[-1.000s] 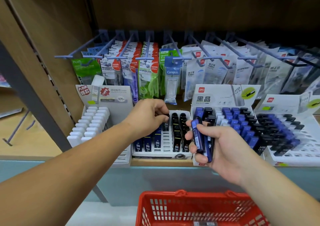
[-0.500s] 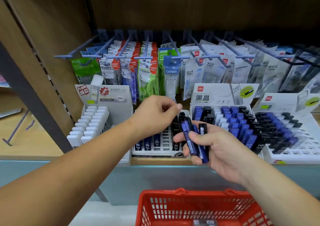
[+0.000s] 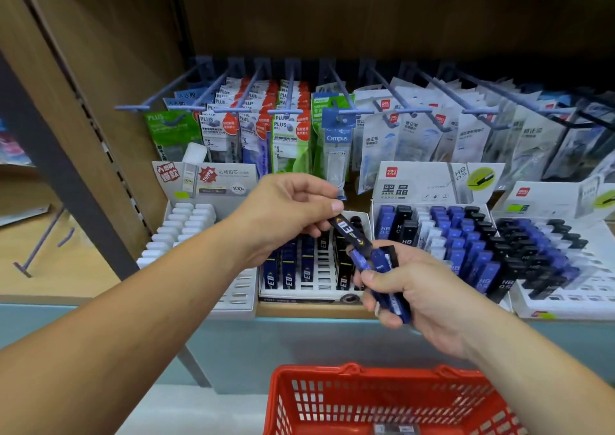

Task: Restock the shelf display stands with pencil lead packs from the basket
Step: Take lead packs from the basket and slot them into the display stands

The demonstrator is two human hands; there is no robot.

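The red basket (image 3: 359,369) sat low in the head view, below the shelf edge. One small pack lay at its near end, cut off by the frame and unreadable. Four white display stands stood side by side on the shelf.

The left stand (image 3: 239,288) held rows of white packs, and its header card showed "TOP" and "100". The middle stand (image 3: 299,298) carried dark blue packs in its left columns and black ones on the right, their white lettering too small to read surely. The third stand (image 3: 419,175) bore a red "deli" logo, "黑晶" and "HB 0.5". It was filled with blue and black packs, some marked "HB 0.5". The fourth stand (image 3: 565,305) had the same logo and the same two colours of pack.

Behind the stands, hanging packets (image 3: 289,135) read "PLUS", "WHIPER MR", "Campus" and "deli".

The left hand (image 3: 286,211) pinched the upper end of a black lead pack (image 3: 349,231) between thumb and forefinger. The pack was tilted over the middle stand's right columns, its lower end meeting the bundle below. The right hand (image 3: 409,288) had its fingers curled round that bundle of blue lead packs (image 3: 382,278). It held them in front of the shelf edge, between the middle and third stands and above the basket.
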